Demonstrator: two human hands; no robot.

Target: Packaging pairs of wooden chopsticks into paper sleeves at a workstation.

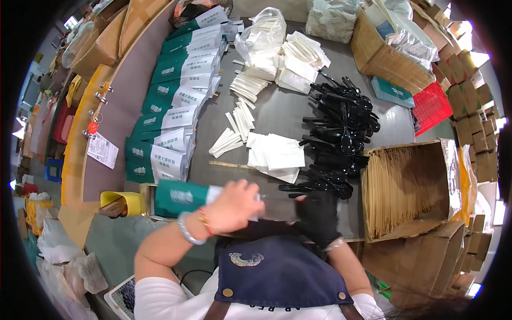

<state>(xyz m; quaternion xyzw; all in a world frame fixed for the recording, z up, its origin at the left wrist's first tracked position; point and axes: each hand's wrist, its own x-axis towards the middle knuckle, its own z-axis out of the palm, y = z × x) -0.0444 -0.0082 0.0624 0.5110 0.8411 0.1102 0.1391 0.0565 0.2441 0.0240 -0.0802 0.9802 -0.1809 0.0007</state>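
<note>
The step seemed to be readying the green-and-white packet (180,198) on the near edge of the counter (394,125), left hand (234,208) over its right end, right hand (318,216) near, both grips unclear, the next move probably needing it steadied.

White sleeves (154,298), navy apron (282,272) — brown straps (217,311), right hand (320,218) black-gloved

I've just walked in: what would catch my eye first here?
Probably the heap of black utensils, right of the middle of the table, and the long row of green-and-white packets along its left side. At the near edge, the bare left hand is over one end of another packet, opposite the black-gloved right hand.
</note>
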